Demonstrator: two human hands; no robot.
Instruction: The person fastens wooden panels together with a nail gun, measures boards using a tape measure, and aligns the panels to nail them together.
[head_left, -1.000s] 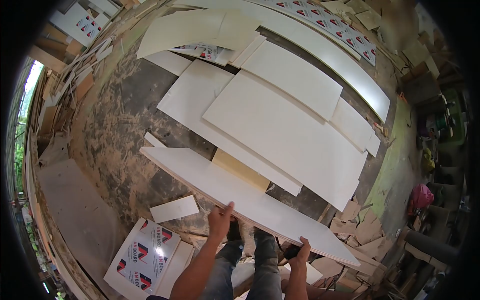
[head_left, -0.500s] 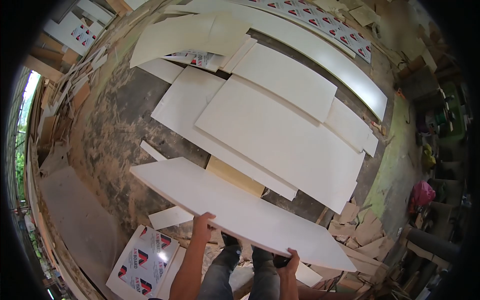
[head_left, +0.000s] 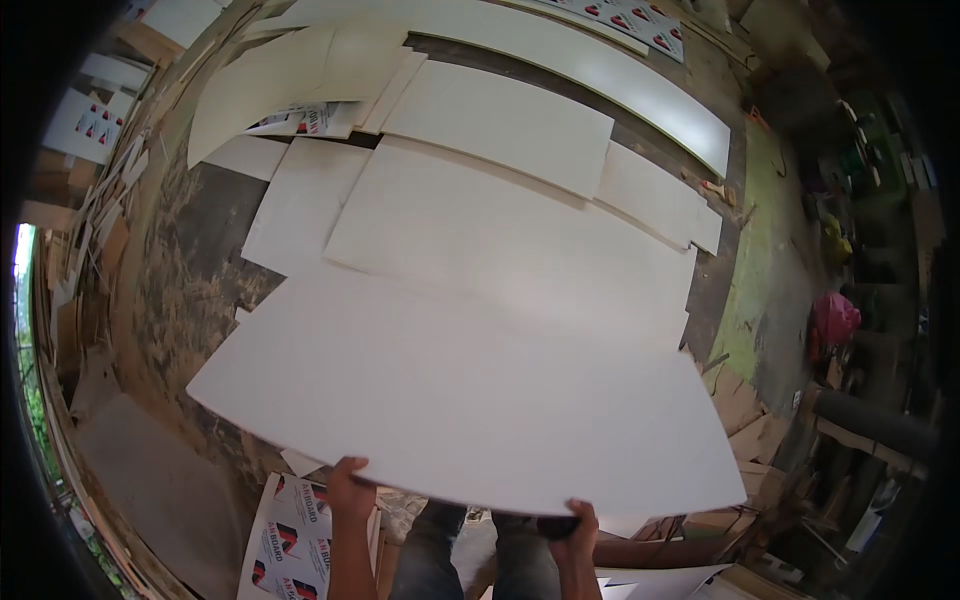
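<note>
A large white board (head_left: 460, 390) spans the space in front of me, its near edge held in both hands. My left hand (head_left: 350, 487) grips that edge left of the middle, thumb on top and fingers hidden beneath. Farther right, my right hand (head_left: 575, 530) is closed on the same edge, with something dark beside its fingers that I cannot make out. Beyond the held board lies another white panel (head_left: 500, 250), partly covered by it in view. A smaller white panel (head_left: 500, 130) rests past that one.
A printed board (head_left: 290, 535) lies by my left leg. Scrap strips (head_left: 115, 200) pile along the left wall. A long white panel (head_left: 640, 85) lies at the back. On the right are a pink bag (head_left: 835, 318), a dark roll (head_left: 875, 420) and broken board pieces (head_left: 735, 400).
The held board has tilted, so its broad face shows much more and covers the floor and nearer panels. My view has shifted; both hands keep their grip on the near edge.
</note>
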